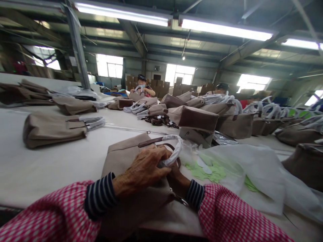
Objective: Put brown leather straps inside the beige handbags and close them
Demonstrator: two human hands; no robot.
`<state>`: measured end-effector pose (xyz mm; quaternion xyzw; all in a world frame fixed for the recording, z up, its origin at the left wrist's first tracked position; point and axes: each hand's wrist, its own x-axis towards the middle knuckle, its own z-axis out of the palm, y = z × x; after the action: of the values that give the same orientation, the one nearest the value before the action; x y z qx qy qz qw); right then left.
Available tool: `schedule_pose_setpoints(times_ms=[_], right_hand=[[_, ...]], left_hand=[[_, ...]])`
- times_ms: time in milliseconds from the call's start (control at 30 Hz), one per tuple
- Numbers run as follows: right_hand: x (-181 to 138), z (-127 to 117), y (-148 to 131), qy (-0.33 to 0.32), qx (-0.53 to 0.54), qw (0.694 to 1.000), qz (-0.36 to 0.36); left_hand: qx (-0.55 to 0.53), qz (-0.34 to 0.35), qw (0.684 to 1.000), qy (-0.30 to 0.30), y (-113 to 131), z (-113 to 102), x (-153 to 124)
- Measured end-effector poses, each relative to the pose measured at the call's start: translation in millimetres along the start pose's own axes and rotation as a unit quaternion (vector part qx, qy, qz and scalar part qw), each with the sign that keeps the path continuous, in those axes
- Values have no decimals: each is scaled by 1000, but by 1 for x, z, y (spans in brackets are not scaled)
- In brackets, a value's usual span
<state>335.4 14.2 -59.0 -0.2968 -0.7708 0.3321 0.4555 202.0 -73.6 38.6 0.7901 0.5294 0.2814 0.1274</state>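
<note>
A beige handbag (121, 153) with brown trim lies flat on the white table (37, 168) right in front of me. Its handle (174, 148) is wrapped in white plastic film. My left hand (142, 169) rests on the bag with its fingers closed round the wrapped handle. My right hand (178, 179) lies mostly hidden behind the left one, tucked under the handle loop; its fingers do not show. Both arms wear red checked sleeve covers over striped cuffs.
Another beige bag (54, 129) lies to the left. Many more bags (194, 116) are piled across the middle and right. A clear plastic bag (242, 171) with green and white tags lies to my right. Two people (142, 85) work at the far side.
</note>
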Motion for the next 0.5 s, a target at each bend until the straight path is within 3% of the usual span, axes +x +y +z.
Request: schedule_pose_setpoints(times_ms=[100,200,267,333,400,500], right_hand=[[3,-7,2,-19,-184,980,73],[4,-14,4,-99,-349,926,103],[5,-15,3,-152,-418,893,62],[8,-15,0,-165,-466,869,-14],[12,-15,-5,-172,-483,852,-109],[21,-15,-8,-243,-430,845,-206]], left_hand=[[-6,-59,992,113,-13,-14,-20],[-77,-222,948,214,-50,-19,-54],[-126,-315,910,239,-79,-13,-75],[-143,-364,883,259,-102,-3,-90],[-133,-371,875,280,-114,8,-96],[-106,-353,881,297,-118,16,-95]])
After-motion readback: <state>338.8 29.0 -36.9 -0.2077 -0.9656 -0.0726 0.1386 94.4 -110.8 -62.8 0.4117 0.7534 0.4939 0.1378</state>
